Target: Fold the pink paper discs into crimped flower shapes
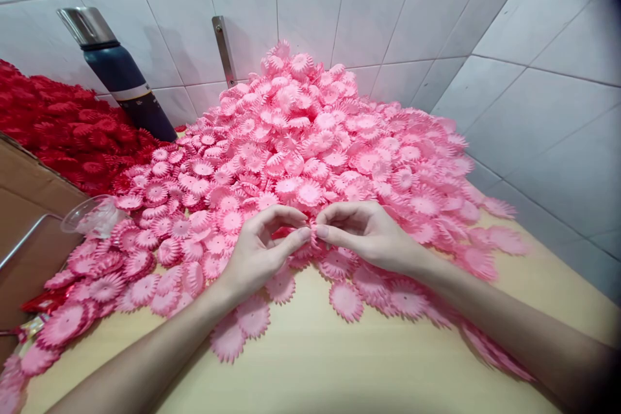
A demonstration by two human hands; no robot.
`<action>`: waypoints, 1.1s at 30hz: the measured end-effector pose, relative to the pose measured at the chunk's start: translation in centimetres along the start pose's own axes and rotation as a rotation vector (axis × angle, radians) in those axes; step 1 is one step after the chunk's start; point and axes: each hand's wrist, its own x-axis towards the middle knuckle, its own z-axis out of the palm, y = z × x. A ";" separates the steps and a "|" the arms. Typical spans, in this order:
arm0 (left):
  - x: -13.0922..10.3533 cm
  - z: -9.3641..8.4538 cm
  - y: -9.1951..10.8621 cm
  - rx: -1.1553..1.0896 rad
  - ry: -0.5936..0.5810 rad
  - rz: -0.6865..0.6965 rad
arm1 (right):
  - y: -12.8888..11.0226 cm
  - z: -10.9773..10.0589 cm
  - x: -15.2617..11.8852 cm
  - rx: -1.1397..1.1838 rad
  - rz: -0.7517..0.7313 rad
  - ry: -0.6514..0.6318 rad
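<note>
Wall (310, 6) — pale tiles, dark joints | corner at right | metal strip (224, 50) — upright-ish, wall-mounted | table (310, 349) — light yellow

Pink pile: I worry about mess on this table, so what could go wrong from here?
The bottle stands beside where the red pile meets the pink pile; a knock might topple it onto them. The two colours could mix there. The left hand works close to loose discs, which its forearm might drag out of place.

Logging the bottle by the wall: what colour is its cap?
Silver, with a shiny metallic look; the cap shows best in the head view, atop the bottle.
</note>
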 end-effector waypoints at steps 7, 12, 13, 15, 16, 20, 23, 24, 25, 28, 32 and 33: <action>0.1 -0.1 0.0 0.004 0.005 -0.011 | 0.2 -0.2 -0.3 -0.016 -0.034 -0.068; 0.1 -0.1 0.1 0.015 0.021 -0.023 | 0.1 -0.1 -0.3 -0.040 -0.023 -0.045; 0.1 -0.1 0.1 0.012 0.019 -0.026 | 0.1 -0.1 -0.3 -0.052 -0.024 -0.036; 0.1 0.0 0.2 0.001 0.013 -0.031 | 0.1 -0.1 -0.2 -0.069 -0.026 -0.026; 0.1 0.0 0.2 -0.006 0.010 -0.034 | 0.1 -0.1 -0.2 -0.071 -0.028 -0.027; 0.1 0.0 0.2 -0.020 0.008 -0.042 | 0.2 -0.3 -0.2 -0.046 -0.039 -0.065; 0.1 0.0 0.3 -0.016 0.003 -0.043 | 0.2 -0.3 -0.2 -0.043 -0.032 -0.065; 0.0 0.0 0.3 -0.014 0.001 -0.045 | 0.2 -0.3 -0.3 -0.046 -0.027 -0.062; 0.0 0.0 0.2 -0.013 0.000 -0.045 | 0.2 -0.3 -0.3 -0.049 -0.022 -0.060; 0.0 -0.1 0.0 -0.011 -0.006 -0.042 | 0.2 -0.3 -0.3 -0.058 -0.010 -0.062; 0.0 -0.2 -0.2 -0.022 -0.025 -0.039 | 0.2 -0.4 -0.3 -0.067 -0.002 -0.066; 0.0 -0.3 -0.2 -0.022 -0.027 -0.040 | 0.2 -0.4 -0.3 -0.066 -0.001 -0.070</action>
